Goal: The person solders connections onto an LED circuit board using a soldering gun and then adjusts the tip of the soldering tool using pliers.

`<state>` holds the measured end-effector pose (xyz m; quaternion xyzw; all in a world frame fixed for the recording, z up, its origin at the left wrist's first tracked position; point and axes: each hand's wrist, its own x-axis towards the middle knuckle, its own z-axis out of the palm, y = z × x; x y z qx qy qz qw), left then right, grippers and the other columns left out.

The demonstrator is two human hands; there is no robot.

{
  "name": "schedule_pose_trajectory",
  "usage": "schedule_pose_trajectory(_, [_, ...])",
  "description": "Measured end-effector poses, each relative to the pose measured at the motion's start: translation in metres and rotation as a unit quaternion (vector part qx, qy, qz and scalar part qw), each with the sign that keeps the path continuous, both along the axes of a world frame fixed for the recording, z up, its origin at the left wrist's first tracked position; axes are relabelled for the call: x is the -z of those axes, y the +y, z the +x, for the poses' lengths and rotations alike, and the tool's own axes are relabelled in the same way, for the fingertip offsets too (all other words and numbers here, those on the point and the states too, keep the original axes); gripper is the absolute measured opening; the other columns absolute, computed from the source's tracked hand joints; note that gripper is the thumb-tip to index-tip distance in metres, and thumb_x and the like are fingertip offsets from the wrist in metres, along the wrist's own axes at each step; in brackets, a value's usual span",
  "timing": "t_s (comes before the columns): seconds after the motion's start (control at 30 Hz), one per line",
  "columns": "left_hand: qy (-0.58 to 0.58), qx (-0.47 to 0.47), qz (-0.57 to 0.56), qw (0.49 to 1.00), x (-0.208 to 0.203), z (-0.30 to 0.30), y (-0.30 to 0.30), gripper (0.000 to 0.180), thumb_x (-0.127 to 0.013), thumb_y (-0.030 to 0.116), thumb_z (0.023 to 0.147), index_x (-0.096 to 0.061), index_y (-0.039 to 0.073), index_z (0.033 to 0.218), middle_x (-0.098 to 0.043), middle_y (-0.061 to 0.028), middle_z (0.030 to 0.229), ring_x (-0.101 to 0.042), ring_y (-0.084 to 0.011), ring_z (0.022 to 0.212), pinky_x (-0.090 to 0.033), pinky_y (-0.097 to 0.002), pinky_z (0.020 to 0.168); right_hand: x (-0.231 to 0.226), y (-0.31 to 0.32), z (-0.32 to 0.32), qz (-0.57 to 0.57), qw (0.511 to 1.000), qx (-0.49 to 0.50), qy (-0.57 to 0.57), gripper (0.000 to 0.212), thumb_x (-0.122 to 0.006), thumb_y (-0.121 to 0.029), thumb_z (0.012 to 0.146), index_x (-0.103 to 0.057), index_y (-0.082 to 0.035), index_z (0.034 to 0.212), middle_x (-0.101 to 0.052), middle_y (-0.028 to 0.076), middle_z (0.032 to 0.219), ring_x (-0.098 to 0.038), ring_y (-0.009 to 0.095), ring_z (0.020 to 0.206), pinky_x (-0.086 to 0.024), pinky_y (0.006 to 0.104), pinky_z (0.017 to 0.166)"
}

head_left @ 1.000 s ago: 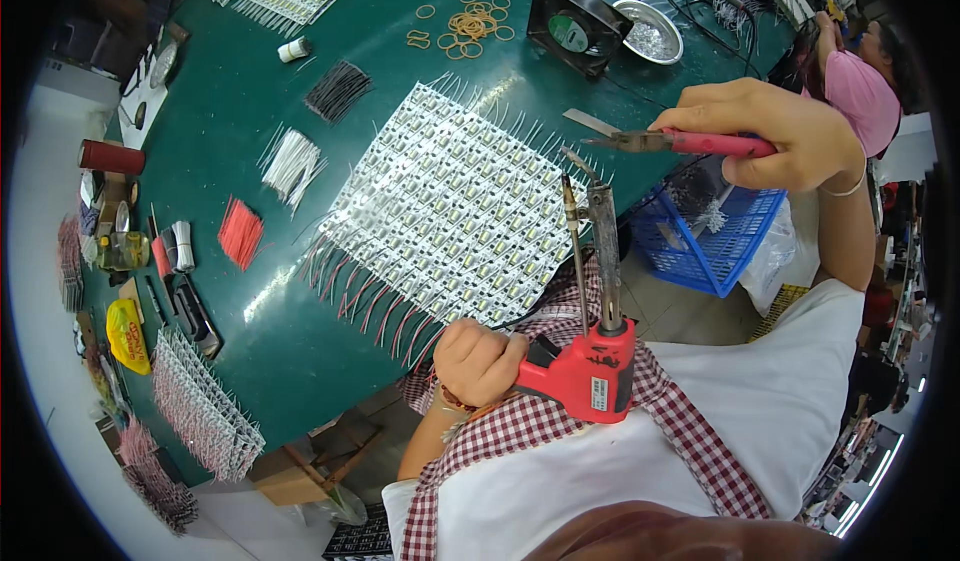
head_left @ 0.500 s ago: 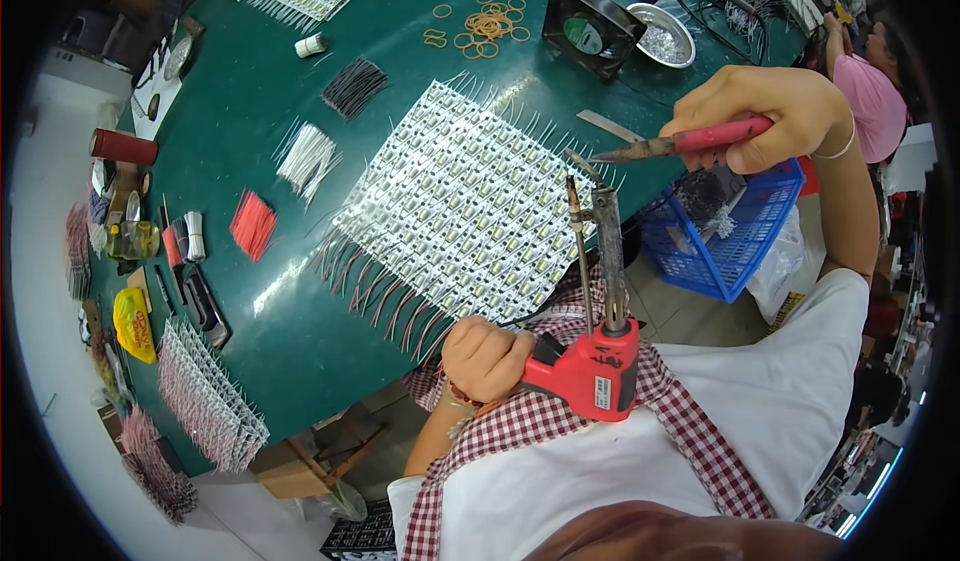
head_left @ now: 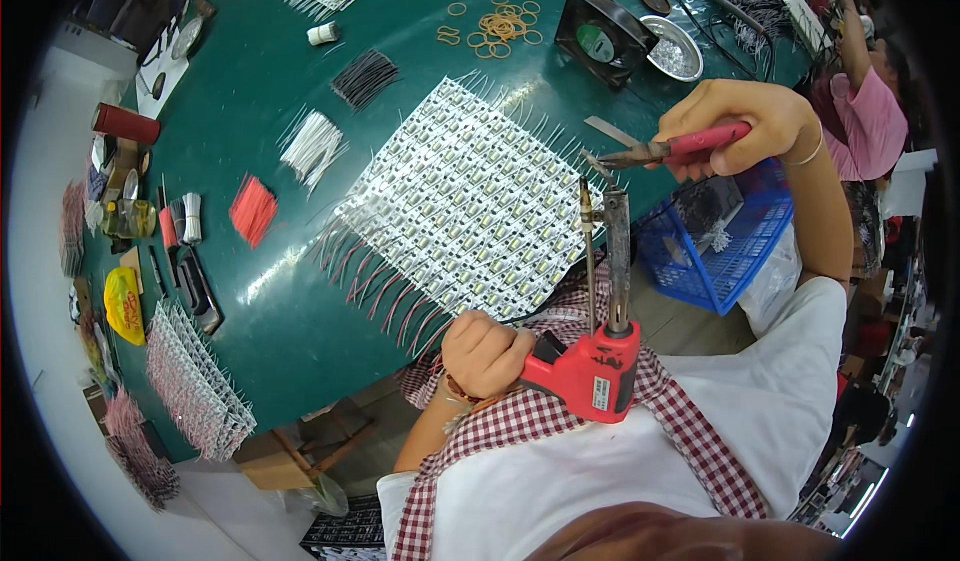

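Observation:
My left hand (head_left: 484,355) is closed round the handle of a red soldering gun (head_left: 603,373), whose metal barrel points away from me. In my right hand (head_left: 748,119) is a pair of red-handled pliers (head_left: 690,143). The jaws of the pliers are at the bent tip (head_left: 598,168) of the soldering gun; whether they pinch it I cannot tell. Just left of the barrel, a sheet of white LED boards (head_left: 465,201) lies on the green table (head_left: 310,331), with thin wires along its edges.
Bundles of black (head_left: 365,79), white (head_left: 312,149) and red wires (head_left: 254,210) lie to the left. Rubber bands (head_left: 505,27), a fan (head_left: 598,36) and a metal dish (head_left: 673,49) are at the back. A blue basket (head_left: 715,261) stands at right. Someone in pink (head_left: 870,121) is beyond.
My right hand and the pliers have shifted slightly left and down, staying by the soldering gun's tip. My left hand still holds the gun. The view has shifted a little.

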<state>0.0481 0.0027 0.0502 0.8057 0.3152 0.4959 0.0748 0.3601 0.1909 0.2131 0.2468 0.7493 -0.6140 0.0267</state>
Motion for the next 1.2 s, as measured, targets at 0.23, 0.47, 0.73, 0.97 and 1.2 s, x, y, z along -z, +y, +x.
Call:
schedule_pose_trajectory(0.23, [0.000,0.011,0.000,1.000,-0.001,0.000,0.001,0.022,-0.065,0.012,0.060,-0.065,0.004,0.081,-0.049,-0.0018,0.063,-0.047,-0.0175,0.056,-0.042,-0.0302,0.055,0.007,0.001,-0.002,0.032,0.999,-0.015,0.019,0.037,-0.062,-0.018,0.074,-0.064,0.009,0.100,-0.063,0.013,0.089,-0.058,0.019,0.076,-0.046,0.0307,0.065])
schedule_pose_trajectory(0.47, [-0.008,0.009,-0.001,1.000,0.000,0.001,0.002,0.023,-0.065,0.013,0.060,-0.065,0.003,0.081,-0.049,-0.0022,0.063,-0.047,-0.0176,0.056,-0.041,-0.0302,0.055,0.007,-0.009,-0.007,0.063,0.997,0.039,0.012,0.034,-0.063,-0.014,0.074,-0.067,0.008,0.099,-0.066,0.015,0.086,-0.062,0.024,0.073,-0.048,0.0334,0.065])
schedule_pose_trajectory(0.73, [-0.030,0.037,-0.002,0.999,0.006,0.004,0.004,0.025,-0.065,0.014,0.059,-0.064,0.002,0.081,-0.048,-0.0026,0.062,-0.047,-0.0178,0.055,-0.038,-0.0301,0.052,0.004,-0.006,-0.002,0.101,0.995,0.003,0.014,0.039,-0.058,-0.011,0.076,-0.064,0.008,0.110,-0.064,0.014,0.088,-0.058,0.021,0.075,-0.047,0.0322,0.066])
schedule_pose_trajectory(0.97, [-0.034,0.034,-0.018,0.999,0.007,0.002,0.001,0.025,-0.067,0.018,0.063,-0.065,0.002,0.082,-0.048,-0.0034,0.064,-0.048,-0.0199,0.056,-0.039,-0.0311,0.053,-0.001,0.002,0.007,0.030,0.998,-0.046,-0.012,0.045,-0.060,-0.015,0.077,-0.061,0.007,0.116,-0.064,0.014,0.094,-0.059,0.022,0.077,-0.048,0.0328,0.069])
schedule_pose_trajectory(1.2, [-0.182,0.042,-0.143,0.972,0.022,0.005,0.003,0.026,-0.075,0.021,0.069,-0.065,0.000,0.079,-0.051,-0.0081,0.065,-0.050,-0.0249,0.056,-0.039,-0.0363,0.053,0.003,-0.042,-0.015,0.349,0.925,0.132,-0.076,0.054,-0.061,-0.006,0.073,-0.056,0.000,0.127,-0.058,0.014,0.099,-0.057,0.032,0.091,-0.046,0.0369,0.084])
